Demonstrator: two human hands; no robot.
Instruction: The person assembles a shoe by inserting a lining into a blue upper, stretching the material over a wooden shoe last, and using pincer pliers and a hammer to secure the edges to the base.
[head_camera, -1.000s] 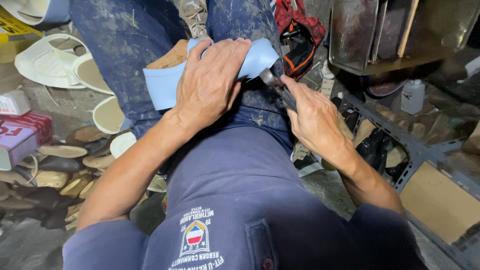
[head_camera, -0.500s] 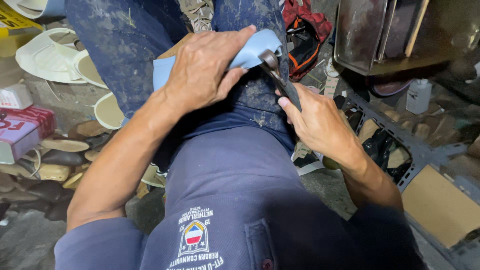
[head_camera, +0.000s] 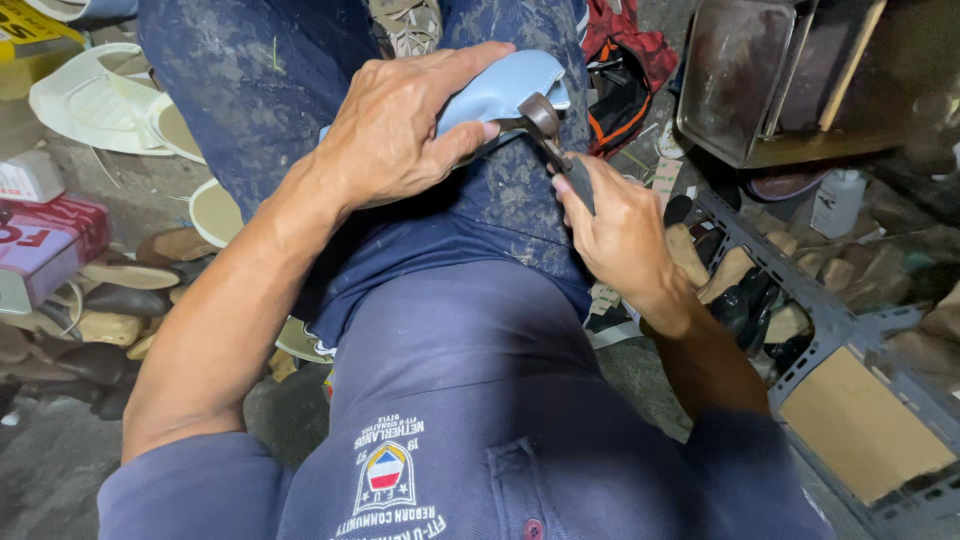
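Smooth pale-blue shoe (head_camera: 500, 90) lies clamped under left hand (head_camera: 395, 135); right hand (head_camera: 615, 225) grips a dark metal tool (head_camera: 548, 125) touching it

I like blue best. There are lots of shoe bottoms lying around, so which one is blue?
The light blue sole on the person's lap, pressed down by the left hand. The soles on the floor at the left are brown, tan or white.

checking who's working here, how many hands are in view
2. The left hand presses down on a light blue shoe piece on the lap. The right hand grips a small hammer against its edge. No other hands visible.
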